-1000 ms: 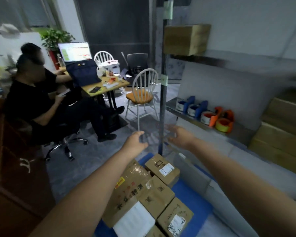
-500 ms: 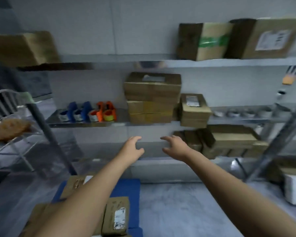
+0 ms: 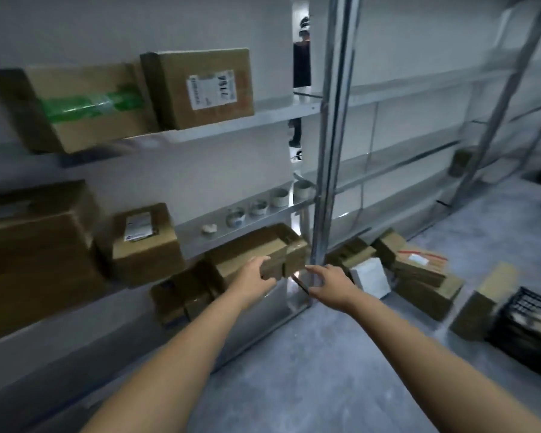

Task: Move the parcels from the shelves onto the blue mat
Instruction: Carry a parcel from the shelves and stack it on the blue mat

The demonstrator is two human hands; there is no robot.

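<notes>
Fingers (image 3: 264,264) of my left hand (image 3: 256,278) are spread and curled over the near top edge of the flat parcel (image 3: 260,250) on the low shelf, touching it without closing around it. My right hand (image 3: 328,284) hangs just beside that parcel's right end, its fingers loosely apart and holding nothing, in front of the metal upright (image 3: 333,135).

By size: the shelving (image 3: 241,125) fills the left of the view, its boards running back along the white wall. On the left end of the middle shelf stands the biggest carton (image 3: 35,245), dark and blurred. On the top shelf a parcel with green tape (image 3: 75,104) leans beside a parcel with a white label (image 3: 200,87), the two touching. Next down in size, a squat labelled parcel (image 3: 144,242) stands on the middle shelf, just right of the biggest carton. Under it, left of the parcel my left hand touches, are more small parcels (image 3: 181,293), too blurred to count.

Right of the upright, on the floor (image 3: 341,370), lie several more parcels (image 3: 419,270) and a white packet (image 3: 370,276), near a black crate (image 3: 525,317). Smallest are the tape rolls (image 3: 256,209) in a row along the middle shelf.

The blue mat is out of view.
</notes>
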